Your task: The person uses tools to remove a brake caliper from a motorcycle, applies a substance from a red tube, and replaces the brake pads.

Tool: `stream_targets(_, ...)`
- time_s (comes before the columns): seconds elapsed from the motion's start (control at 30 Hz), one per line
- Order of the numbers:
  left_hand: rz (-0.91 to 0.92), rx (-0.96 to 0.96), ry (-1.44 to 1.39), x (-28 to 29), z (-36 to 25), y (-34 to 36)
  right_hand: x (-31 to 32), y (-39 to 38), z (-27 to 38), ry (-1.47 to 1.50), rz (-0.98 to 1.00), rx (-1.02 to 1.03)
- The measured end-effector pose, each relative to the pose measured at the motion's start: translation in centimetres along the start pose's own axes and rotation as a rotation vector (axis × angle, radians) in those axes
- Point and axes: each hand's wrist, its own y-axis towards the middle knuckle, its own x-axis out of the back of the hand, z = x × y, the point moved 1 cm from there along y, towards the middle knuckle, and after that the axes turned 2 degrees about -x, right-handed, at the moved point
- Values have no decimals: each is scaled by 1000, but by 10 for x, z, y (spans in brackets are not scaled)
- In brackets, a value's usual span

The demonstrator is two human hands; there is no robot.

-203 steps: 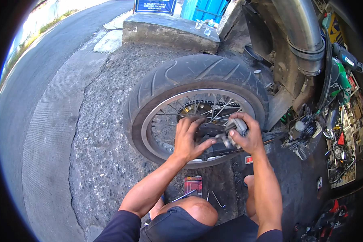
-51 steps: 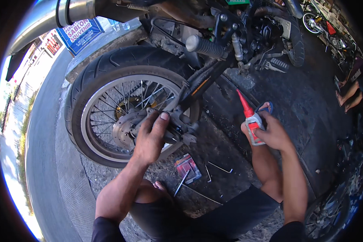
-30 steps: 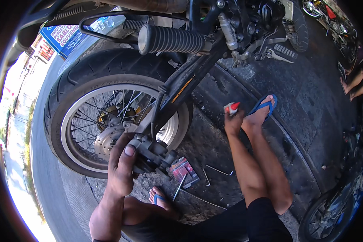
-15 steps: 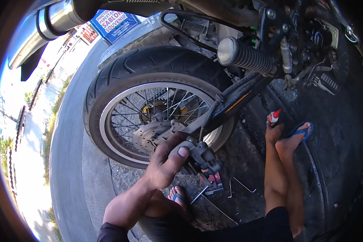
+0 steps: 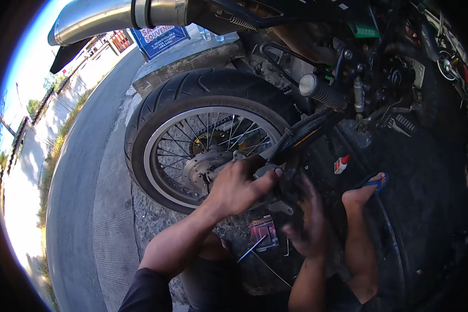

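Note:
My left hand (image 5: 239,190) is closed around a brake caliper (image 5: 281,207), thumb over its top, beside the hub of the motorcycle's rear wheel (image 5: 156,117). Part of the caliper is hidden by my fingers. Just right of it, my right hand (image 5: 309,223) is raised with fingers stretched and apart, blurred by motion and empty. On the ground beyond that hand lies a small white bottle with a red cap (image 5: 341,165). The brake disc (image 5: 197,169) shows behind my left wrist.
Below the caliper lie a red and clear package (image 5: 264,232), a T-handle wrench (image 5: 252,248) and a small bent key (image 5: 287,247). The swingarm (image 5: 309,136) and shock absorber (image 5: 322,91) are ahead; the exhaust silencer (image 5: 96,21) juts out at upper left.
My right hand has let go of the bottle, which now lies on the ground, and has come left toward the caliper. My left hand keeps its hold; the view has shifted.

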Motion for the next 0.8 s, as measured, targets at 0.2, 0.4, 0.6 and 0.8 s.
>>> stream_targets(0.2, -77, 12, 186, 0, -19, -3, -2, -4, 4, -56, 41, -268)
stream_targets(0.4, -472, 378, -707, -48, 30, -21, -4, -7, -14, 495, -189, -502)
stream_targets(0.6, 82, 147, -1810, -104, 45, 12, -17, -19, -19, 796, -175, -646)
stream_targets(0.8, 53, 153, -2040, -114, 49, 27, 24, -41, -13, 412, -73, -591)
